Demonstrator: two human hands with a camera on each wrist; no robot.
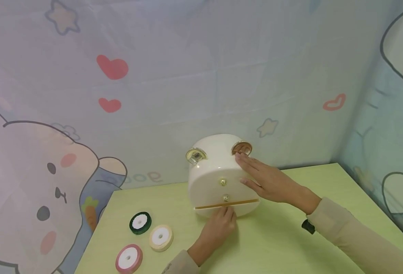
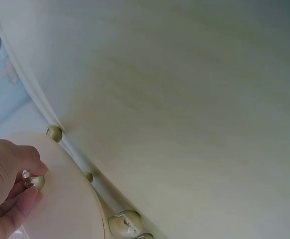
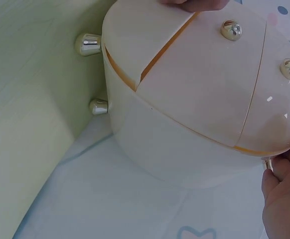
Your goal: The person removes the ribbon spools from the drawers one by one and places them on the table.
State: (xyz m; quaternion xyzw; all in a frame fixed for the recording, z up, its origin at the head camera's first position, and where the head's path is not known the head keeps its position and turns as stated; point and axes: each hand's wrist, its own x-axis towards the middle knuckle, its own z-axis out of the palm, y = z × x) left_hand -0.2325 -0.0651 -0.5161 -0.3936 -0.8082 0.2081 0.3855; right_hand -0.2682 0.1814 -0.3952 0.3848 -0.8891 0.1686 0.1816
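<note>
A white rounded drawer box [image 1: 205, 186] with gold knobs and two gold ear-shaped parts stands on the table. Its bottom drawer [image 1: 246, 208] sits slightly pulled out, showing an orange-brown strip along its top edge. With thumb and fingers my left hand [image 1: 218, 227] pinches the bottom drawer's gold knob [image 2: 37, 181], which the left wrist view shows between them. My right hand [image 1: 273, 182] rests on the box's upper right side, fingers mostly straight, fingertips by the right gold ear [image 1: 241, 147]. In the right wrist view, part of that hand is cut off by the frame.
Left of the box lie three ribbon spools: a green one [image 1: 140, 223], a cream one [image 1: 161, 238] and a pink one [image 1: 128, 258]. Behind the light green table [image 1: 311, 182] hangs a printed cloth [image 1: 174, 95]. A small black item [image 1: 308, 227] shows beside the right cuff.
</note>
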